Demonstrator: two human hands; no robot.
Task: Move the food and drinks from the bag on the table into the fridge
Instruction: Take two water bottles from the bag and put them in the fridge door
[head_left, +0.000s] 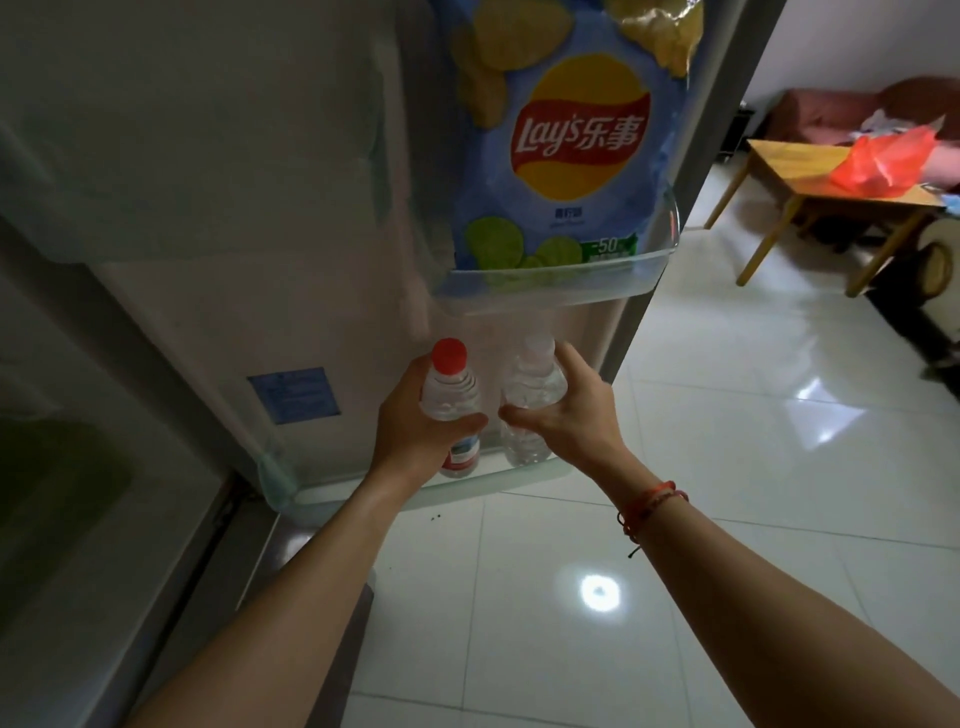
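Note:
The open fridge door (291, 270) fills the left and middle of the view. A blue Lay's chip bag (566, 135) stands in its upper clear door shelf (613, 280). My left hand (415, 421) grips a clear water bottle with a red cap (449, 382), its base down in the lower door shelf (363, 496). Just right of it, my right hand (576, 410) holds a second clear water bottle (530, 387) whose cap is blurred. Both bottles stand upright side by side. The red plastic bag (883, 161) lies on the wooden table (800, 166) far right.
White glossy floor tiles (727, 415) stretch between the fridge and the table. A dark red sofa (841, 111) stands behind the table. The fridge interior (62, 493) at lower left is dark. A round object (937, 270) sits beside the table's right legs.

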